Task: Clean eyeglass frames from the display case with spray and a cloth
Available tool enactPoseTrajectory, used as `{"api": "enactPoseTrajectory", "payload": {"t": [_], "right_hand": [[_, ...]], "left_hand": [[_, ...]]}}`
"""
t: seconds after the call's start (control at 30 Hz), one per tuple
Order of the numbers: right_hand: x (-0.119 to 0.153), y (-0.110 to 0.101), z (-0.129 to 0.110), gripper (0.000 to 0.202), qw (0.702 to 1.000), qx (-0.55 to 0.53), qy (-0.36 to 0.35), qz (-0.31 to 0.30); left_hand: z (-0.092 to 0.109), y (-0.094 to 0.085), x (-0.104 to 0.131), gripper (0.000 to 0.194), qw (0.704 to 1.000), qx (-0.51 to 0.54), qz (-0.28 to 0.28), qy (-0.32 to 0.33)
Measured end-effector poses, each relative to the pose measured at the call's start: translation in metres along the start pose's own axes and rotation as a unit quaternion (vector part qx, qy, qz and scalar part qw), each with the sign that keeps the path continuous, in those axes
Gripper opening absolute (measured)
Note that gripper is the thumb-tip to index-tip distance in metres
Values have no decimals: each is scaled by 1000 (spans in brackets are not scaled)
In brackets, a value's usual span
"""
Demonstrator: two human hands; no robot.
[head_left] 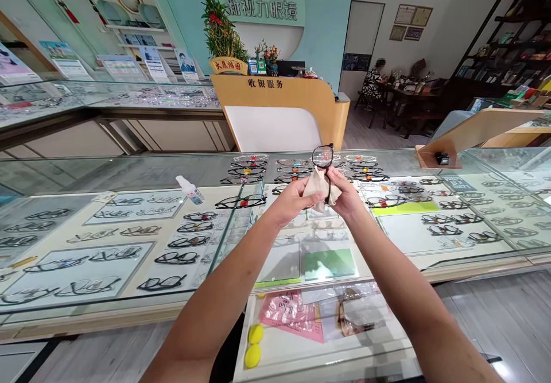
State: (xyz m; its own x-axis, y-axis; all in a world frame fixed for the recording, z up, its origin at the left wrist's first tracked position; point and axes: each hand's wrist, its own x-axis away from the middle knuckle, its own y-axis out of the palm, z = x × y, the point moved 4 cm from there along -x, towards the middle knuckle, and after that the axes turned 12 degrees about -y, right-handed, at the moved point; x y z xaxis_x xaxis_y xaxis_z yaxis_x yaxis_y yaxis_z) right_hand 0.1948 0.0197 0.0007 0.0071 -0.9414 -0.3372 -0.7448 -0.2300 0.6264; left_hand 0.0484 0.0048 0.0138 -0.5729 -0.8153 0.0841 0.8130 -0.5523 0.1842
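A pair of dark-framed glasses (322, 156) is held up over the glass counter, one lens facing up above my fingers. My left hand (293, 202) is closed on a beige cloth (317, 188), which wraps round the lower part of the glasses. With the fingers of my right hand (344, 193) I grip the glasses at their right side, against the cloth. The other lens is hidden by the cloth and fingers. Behind and beside my hands, rows of glasses (244, 171) rest on the counter top, and one more pair (241, 201) lies to the left.
A white spray bottle (189, 190) stands left on the glass counter (129, 170). A tilted wooden-backed mirror (477, 127) is at right. Below me, an open drawer (275, 366) holds pink packets. Beyond are a reception desk (219, 93) and a seated person (373, 81).
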Motion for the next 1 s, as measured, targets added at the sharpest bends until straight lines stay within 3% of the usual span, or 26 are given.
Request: {"api": "enactPoseTrajectory", "payload": {"t": [0.2, 0.33, 0.5, 0.57, 0.73, 0.9, 1.0], "right_hand": [[4, 3, 4, 41, 999, 34, -8, -9], [7, 10, 2, 44, 999, 33, -24, -8], [7, 9, 4, 38, 998, 49, -27, -36], [5, 5, 4, 37, 998, 44, -24, -32], [0, -2, 2, 39, 1000, 19, -14, -21], [-3, -7, -2, 39, 1000, 5, -17, 11], [-4, -8, -1, 40, 1000, -6, -15, 23]], "left_hand": [[-7, 6, -5, 67, 995, 35, 95, 20], [-4, 6, -2, 61, 982, 30, 171, 75], [-4, 4, -1, 65, 968, -4, 218, 121], [-10, 2, -5, 70, 975, 14, 202, 87], [-19, 0, -15, 73, 993, 82, 84, -15], [-10, 6, -11, 54, 994, 112, 8, -13], [-7, 7, -7, 44, 992, 122, 25, -12]]}}
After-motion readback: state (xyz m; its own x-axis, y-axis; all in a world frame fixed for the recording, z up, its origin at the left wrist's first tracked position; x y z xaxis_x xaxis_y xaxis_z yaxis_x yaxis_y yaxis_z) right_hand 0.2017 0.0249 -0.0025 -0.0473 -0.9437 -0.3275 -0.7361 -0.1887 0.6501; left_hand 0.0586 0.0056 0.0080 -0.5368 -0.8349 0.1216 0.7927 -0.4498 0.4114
